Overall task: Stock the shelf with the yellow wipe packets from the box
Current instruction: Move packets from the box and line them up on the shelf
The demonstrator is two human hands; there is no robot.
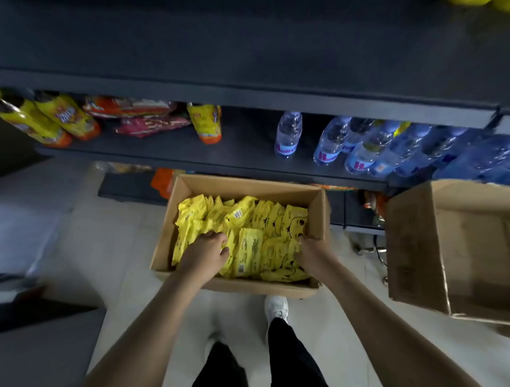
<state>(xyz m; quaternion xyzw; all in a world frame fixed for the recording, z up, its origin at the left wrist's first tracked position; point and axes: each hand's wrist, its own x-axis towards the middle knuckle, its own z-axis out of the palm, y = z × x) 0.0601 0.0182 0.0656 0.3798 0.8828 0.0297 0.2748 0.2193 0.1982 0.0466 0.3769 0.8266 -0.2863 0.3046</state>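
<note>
An open cardboard box (248, 187) sits on the floor below the shelves, filled with several yellow wipe packets (249, 248). Both hands are down inside it. My left hand (205, 254) rests on the packets at the box's left, fingers curled around a bundle of them. My right hand (311, 254) is at the box's right side, fingers dug in among the packets against the right wall. The dark top shelf (248, 49) spans the upper part of the view, with a few yellow packets (480, 2) at its far right.
The middle shelf (242, 143) holds yellow snack bags (52, 121) and red packs at left, water bottles (358, 143) at right. A second, larger cardboard box (441, 248) stands at right. My feet (276, 306) stand on the tiled floor just behind the box.
</note>
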